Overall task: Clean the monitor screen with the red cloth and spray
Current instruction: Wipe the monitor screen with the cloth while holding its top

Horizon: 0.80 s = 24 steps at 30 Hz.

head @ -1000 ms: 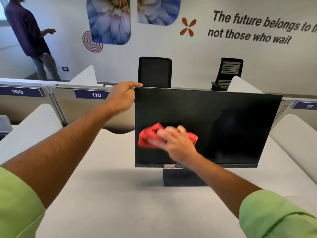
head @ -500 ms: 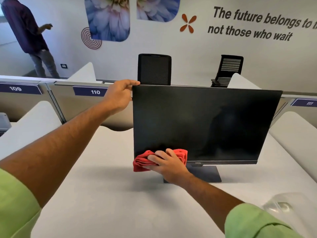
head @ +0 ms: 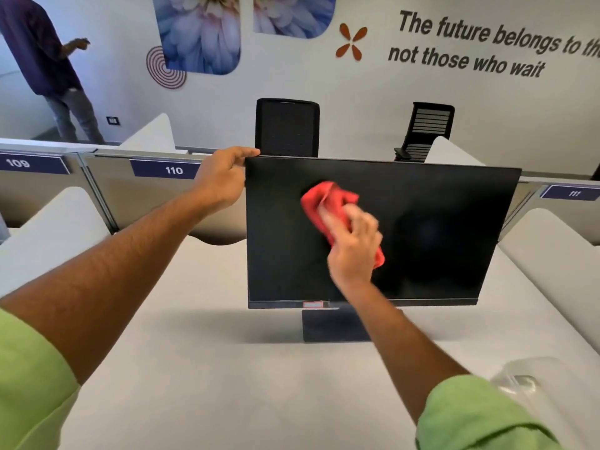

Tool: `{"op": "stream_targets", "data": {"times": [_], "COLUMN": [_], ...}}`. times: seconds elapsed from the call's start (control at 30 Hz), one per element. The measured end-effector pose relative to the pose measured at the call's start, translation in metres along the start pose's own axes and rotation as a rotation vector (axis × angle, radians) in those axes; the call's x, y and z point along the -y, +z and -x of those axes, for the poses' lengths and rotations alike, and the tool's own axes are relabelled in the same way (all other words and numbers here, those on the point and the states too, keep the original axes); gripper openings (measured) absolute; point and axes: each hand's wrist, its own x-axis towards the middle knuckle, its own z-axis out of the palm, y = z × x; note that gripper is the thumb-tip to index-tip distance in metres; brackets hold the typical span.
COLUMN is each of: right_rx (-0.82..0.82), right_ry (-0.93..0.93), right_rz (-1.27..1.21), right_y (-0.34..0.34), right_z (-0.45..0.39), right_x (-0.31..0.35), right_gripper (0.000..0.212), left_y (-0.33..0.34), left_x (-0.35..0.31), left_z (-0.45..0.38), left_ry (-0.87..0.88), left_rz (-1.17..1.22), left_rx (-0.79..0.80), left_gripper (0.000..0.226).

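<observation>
we look down over a pale grey surface (head: 201,368) from our own head height, both arms in green short sleeves reaching forward. far left in the background, another person (head: 48,60) in a dark top stands by the wall, and low partitions (head: 97,190) carry number plates reading 109 and 110. moving in, our left hand (head: 220,181) grips the monitor's upper left corner, fingers (head: 246,153) curled over the top edge and thumb on the side, closed firmly on the frame. the monitor (head: 438,228) stands upright on a dark flat base (head: 331,326) in the middle of the surface, its screen black and unlit, with a small red-edged sticker on the lower bezel. on the screen's upper middle area our right hand (head: 354,245) presses the red cloth (head: 328,203) flat against the glass; the fingers are bent over the bunched cloth and hold it, with most of the fabric sticking out above and to the left of the hand and a little showing below its right side (the hand is blurred, so finer detail of the grip is lost). behind the monitor two black office chairs (head: 287,128) stand against a white wall with flower pictures and the words "the future belongs to" and "not those who wait". at lower right, just beside our right sleeve, a clear plastic object (head: 519,378) rests on the surface, too blurred for us to tell whether it is the spray.
</observation>
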Motion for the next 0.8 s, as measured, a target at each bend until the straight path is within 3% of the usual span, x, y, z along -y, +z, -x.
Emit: {"op": "stream_targets", "data": {"times": [0.17,0.3,0.37,0.43,0.53,0.63,0.7,0.8], "right_rx": [0.367,0.527,0.447,0.238,0.022,-0.097,-0.148,-0.092], "right_ry": [-0.49,-0.381,-0.185,0.0,0.164,0.175,0.109,0.052], "right_rz": [-0.031,-0.147,-0.279,-0.441,-0.33,-0.11,-0.065,-0.033], "right_y": [0.007,-0.009,-0.025,-0.042,-0.07,-0.092,-0.098,-0.097], "right_z": [0.115,0.107,0.078,0.046,-0.003,-0.056,-0.086,-0.106], "right_x": [0.005,-0.008,-0.014,-0.03,-0.057,-0.081,-0.096,-0.115], "right_gripper": [0.071,0.076,0.066,0.055,0.067,0.075,0.062,0.048], "left_y": [-0.002,-0.002,-0.004,-0.004,0.007,0.023,0.03,0.033], "left_x": [0.002,-0.005,-0.013,-0.022,-0.036,-0.044,-0.047,-0.048], "left_z": [0.004,0.002,-0.003,-0.008,-0.006,-0.002,0.0,-0.001], "left_ry": [0.01,0.114,0.17,0.218,0.284,0.283,0.277,0.286], "left_rz": [-0.029,-0.238,-0.365,-0.428,-0.465,-0.497,-0.543,-0.603], "left_rx": [-0.003,0.051,0.079,0.092,0.196,0.249,0.225,0.214], "left_gripper": [0.051,0.049,0.044,0.042,0.052,0.062,0.065,0.068]}}
